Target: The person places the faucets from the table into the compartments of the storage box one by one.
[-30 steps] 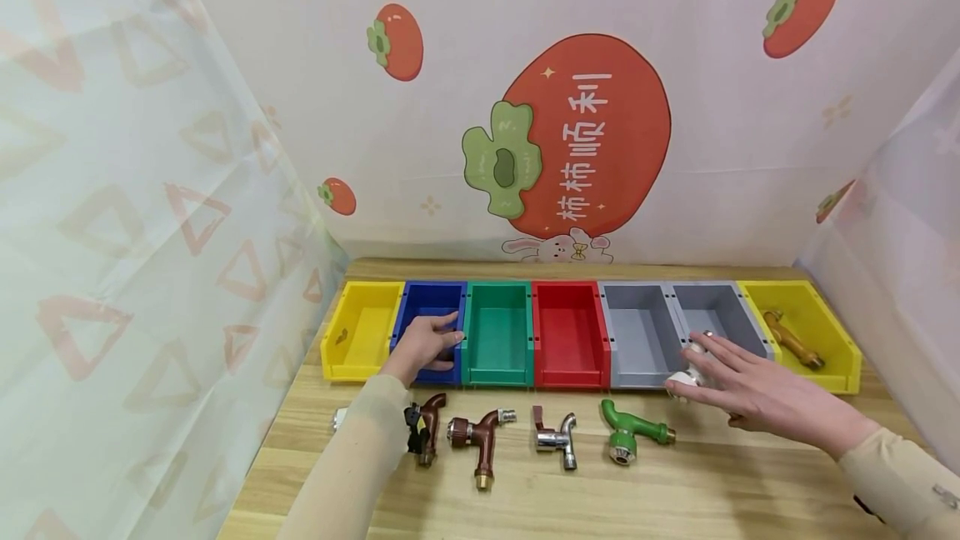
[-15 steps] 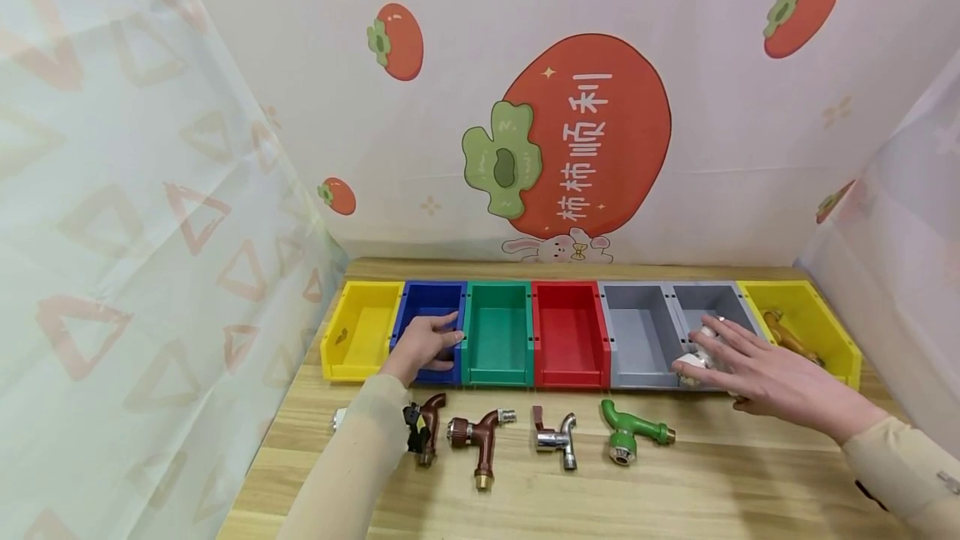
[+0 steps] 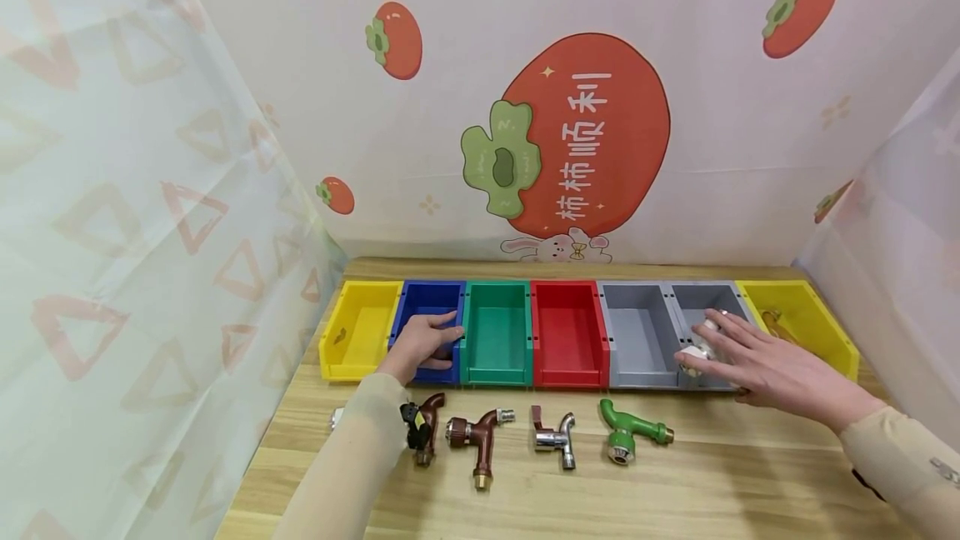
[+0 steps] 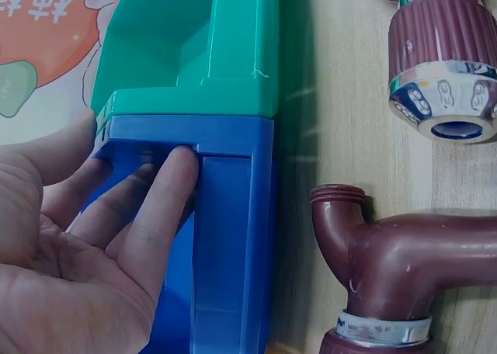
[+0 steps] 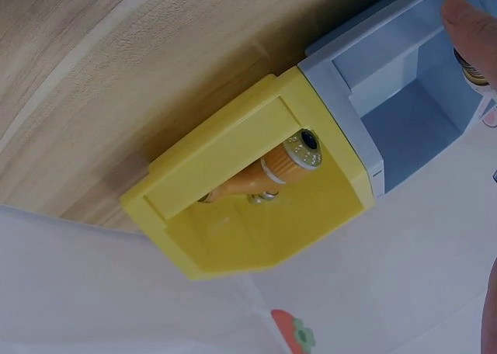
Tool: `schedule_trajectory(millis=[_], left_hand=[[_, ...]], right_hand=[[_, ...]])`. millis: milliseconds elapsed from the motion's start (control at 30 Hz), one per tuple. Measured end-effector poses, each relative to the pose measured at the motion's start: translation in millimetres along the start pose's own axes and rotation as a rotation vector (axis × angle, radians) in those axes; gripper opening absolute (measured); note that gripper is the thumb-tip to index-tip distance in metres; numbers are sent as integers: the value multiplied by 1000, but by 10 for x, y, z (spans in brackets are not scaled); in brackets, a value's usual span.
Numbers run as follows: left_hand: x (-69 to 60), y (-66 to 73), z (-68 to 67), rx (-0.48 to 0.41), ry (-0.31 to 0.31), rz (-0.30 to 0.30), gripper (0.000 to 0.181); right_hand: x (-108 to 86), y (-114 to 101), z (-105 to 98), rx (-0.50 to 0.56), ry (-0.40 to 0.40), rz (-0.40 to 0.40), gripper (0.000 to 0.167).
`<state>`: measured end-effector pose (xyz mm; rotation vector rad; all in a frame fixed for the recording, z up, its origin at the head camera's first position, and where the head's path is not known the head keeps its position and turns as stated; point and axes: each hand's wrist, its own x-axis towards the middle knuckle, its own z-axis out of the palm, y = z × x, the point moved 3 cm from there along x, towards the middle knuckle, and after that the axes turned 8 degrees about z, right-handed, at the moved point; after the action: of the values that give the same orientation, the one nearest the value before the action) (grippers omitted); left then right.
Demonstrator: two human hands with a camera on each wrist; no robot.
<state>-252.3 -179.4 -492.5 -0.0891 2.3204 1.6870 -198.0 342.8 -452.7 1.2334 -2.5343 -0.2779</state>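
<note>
My right hand (image 3: pixel 757 365) holds a white faucet (image 3: pixel 697 354) over the front of the right grey bin (image 3: pixel 742 315). In the right wrist view only a thumb (image 5: pixel 474 32) and a brass threaded end (image 5: pixel 470 71) of that faucet show at the edge. My left hand (image 3: pixel 423 344) reaches into the blue bin (image 4: pixel 225 253). Its fingers are fairly straight and touch the wall beside the green bin (image 4: pixel 194 102). An orange-brown faucet (image 5: pixel 264 175) lies in the right yellow bin (image 5: pixel 210 168).
On the wooden table (image 3: pixel 600 507) before the bins lie a brown faucet with a black handle (image 3: pixel 422 432), a brown faucet (image 3: pixel 483 444), a chrome faucet (image 3: pixel 555 438) and a green faucet (image 3: pixel 633 432). My left sleeve covers most of a white piece (image 3: pixel 336 417). A red bin (image 3: pixel 570 336) stands mid-row.
My right hand has moved slightly up and right with the white faucet, farther over the right grey bin. My left hand has stayed at the blue bin.
</note>
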Motion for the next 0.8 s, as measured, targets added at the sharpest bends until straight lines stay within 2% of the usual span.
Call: schedule_trajectory(millis=[200,400,800], left_hand=[[17,25,11,28,24,-6,57],[35,35,17,71,43,-10,56],[-26,73,49,75,34,-18,57]], right_hand=[[13,39,13,10,9,9,124],[23,76,31,6,-12,18,123],[-27,157,94,23,-5,50,120]])
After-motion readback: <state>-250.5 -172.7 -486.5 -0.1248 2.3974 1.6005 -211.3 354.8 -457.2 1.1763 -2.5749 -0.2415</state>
